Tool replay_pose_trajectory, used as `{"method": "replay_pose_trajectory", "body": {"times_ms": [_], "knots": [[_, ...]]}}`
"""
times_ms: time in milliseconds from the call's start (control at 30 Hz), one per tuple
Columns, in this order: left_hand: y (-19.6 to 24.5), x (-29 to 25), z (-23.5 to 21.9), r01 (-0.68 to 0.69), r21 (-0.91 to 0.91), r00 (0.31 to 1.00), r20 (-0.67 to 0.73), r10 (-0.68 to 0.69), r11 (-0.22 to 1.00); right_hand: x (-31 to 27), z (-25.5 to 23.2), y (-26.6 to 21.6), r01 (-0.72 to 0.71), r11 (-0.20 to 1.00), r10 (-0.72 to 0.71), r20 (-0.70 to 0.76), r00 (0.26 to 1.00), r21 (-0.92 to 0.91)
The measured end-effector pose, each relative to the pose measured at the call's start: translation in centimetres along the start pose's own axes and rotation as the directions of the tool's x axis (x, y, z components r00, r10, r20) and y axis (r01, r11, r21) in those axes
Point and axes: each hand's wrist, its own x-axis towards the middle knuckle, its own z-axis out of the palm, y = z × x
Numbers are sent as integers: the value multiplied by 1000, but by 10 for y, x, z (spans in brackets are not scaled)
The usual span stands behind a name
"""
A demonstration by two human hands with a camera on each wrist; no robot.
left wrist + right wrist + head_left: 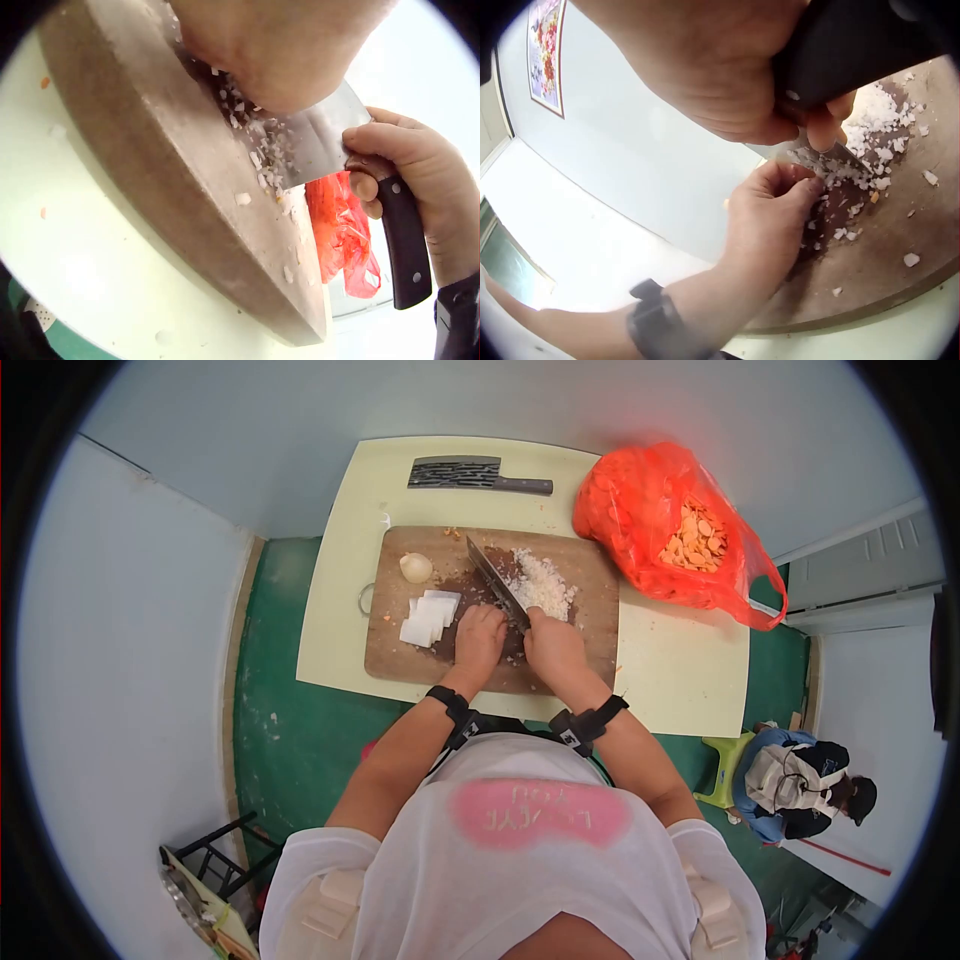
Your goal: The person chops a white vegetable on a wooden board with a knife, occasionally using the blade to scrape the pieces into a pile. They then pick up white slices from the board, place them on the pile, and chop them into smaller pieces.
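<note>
In the head view, the left forearm slanted toward one o'clock, the right forearm toward eleven. The left hand curled its fingers near its thumb; at its three o'clock, the right hand was closed in a grip.

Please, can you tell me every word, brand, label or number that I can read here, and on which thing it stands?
"YOU": on the pink patch of the white shirt.
Second row on the same patch: letters too faint to read surely.
White marks on the two black wrist straps: too small to read.
Wall picture: any writing too blurred.
</note>
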Motion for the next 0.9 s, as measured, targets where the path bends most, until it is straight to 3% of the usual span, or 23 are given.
{"method": "replay_pose_trajectory", "body": {"times_ms": [267,900], "knots": [[1,1,-1,7,-4,1000,0,-7,1000,1,-2,0,1,1000,0,44,999,-11],[-1,1,-2,-55,-47,998,34,57,997,0,-4,7,-17,1000,17,-25,1000,-12]]}}
